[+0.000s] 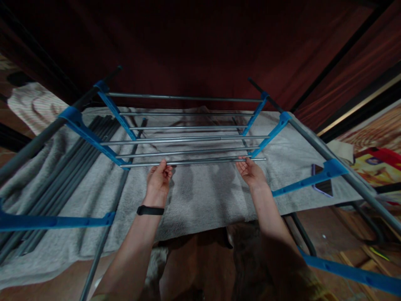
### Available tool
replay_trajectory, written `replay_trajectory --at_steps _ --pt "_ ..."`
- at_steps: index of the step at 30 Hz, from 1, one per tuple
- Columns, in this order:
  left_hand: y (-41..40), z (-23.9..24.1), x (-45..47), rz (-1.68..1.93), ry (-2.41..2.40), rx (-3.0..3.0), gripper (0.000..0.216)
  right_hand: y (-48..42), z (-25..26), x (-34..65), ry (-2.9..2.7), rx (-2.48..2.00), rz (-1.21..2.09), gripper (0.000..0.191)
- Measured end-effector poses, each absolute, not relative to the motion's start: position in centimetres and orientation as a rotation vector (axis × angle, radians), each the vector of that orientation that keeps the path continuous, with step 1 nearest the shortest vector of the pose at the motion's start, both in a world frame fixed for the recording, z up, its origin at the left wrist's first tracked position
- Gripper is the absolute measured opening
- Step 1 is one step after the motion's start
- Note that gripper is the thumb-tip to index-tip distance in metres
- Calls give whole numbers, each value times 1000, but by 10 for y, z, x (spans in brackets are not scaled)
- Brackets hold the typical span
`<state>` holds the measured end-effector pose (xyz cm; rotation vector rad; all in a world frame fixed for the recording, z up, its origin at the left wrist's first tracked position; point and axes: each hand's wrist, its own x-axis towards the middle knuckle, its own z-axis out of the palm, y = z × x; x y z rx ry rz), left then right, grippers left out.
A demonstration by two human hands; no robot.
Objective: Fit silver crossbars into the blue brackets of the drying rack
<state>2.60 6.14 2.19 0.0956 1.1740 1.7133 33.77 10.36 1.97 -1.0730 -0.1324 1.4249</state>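
A rack frame with grey metal poles and blue plastic brackets lies across a grey blanket. My left hand (pixel 159 177) is closed in a pinch on the nearest thin metal rod (pixel 200 161), close to its left end. That end meets the lower tip of the left blue bracket (pixel 90 136). My right hand (pixel 249 171) grips the same rod near its right end, which sticks out past the fingers, beside the right blue bracket (pixel 272 133). Behind this rod, several similar rods (pixel 188 140) span between the left and right brackets.
Several loose grey tubes (pixel 72 167) lie on the blanket (pixel 200 200) at the left. A phone (pixel 322 182) rests at the right, near another blue bracket (pixel 310 182). A red and yellow package (pixel 376 165) is farther right. Dark red fabric (pixel 188 46) hangs behind.
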Motion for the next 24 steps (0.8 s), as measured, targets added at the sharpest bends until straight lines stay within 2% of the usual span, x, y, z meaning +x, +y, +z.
replay_trajectory --at_steps 14,24 --pt "60 21 34 1621 1159 144 12 101 23 333 -121 -1058 1447 25" --pt "60 21 36 1567 1153 147 13 101 24 330 -136 -1046 1480 24"
